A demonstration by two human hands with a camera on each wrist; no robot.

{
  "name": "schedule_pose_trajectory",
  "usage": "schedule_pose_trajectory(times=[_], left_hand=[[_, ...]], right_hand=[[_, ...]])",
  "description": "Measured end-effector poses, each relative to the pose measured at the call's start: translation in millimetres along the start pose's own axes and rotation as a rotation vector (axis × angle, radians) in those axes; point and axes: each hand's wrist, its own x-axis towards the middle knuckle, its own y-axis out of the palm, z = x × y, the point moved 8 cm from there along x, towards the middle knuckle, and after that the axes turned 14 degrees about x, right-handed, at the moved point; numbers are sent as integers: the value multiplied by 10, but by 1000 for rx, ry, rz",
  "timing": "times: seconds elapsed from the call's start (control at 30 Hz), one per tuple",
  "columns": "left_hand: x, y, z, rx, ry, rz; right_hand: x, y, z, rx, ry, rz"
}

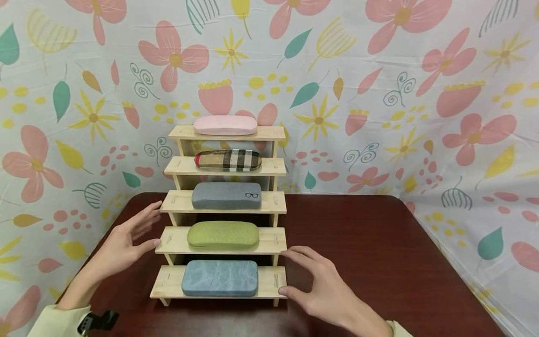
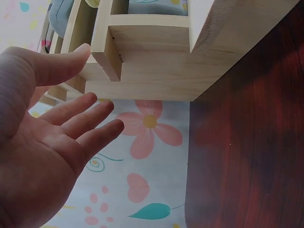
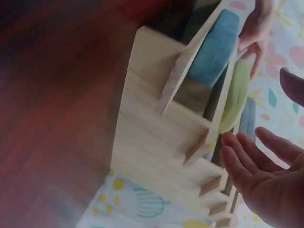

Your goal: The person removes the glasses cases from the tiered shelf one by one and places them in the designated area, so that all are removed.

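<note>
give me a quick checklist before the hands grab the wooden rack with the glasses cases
1. Left hand at the rack's left side, fingers straight: ok; thumb touches the fourth shelf's end.
2. Right hand at the right side, open: ok; whether it touches the wood, cannot tell.
3. Wooden rack standing level on the table: ok.
4. All five cases centred on their steps, pink case on top, blue case lowest: ok.
5. Cases fixed against sliding: cannot tell.
6. Firm grip on both sides: not ok, neither hand holds it yet.
</note>
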Motion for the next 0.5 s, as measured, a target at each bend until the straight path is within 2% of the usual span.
schedule_pose_trajectory(times=[0.1, 0.3, 0.5], left_hand=[[10, -5, -11, -8, -6, 9], [25, 4, -9, -30, -12, 29], [38, 56, -5, -62, 9, 55]], right_hand=[[17, 23, 88, 26, -37, -4], [55, 229, 31, 124, 23, 91], [105, 473, 9, 178, 16, 148]])
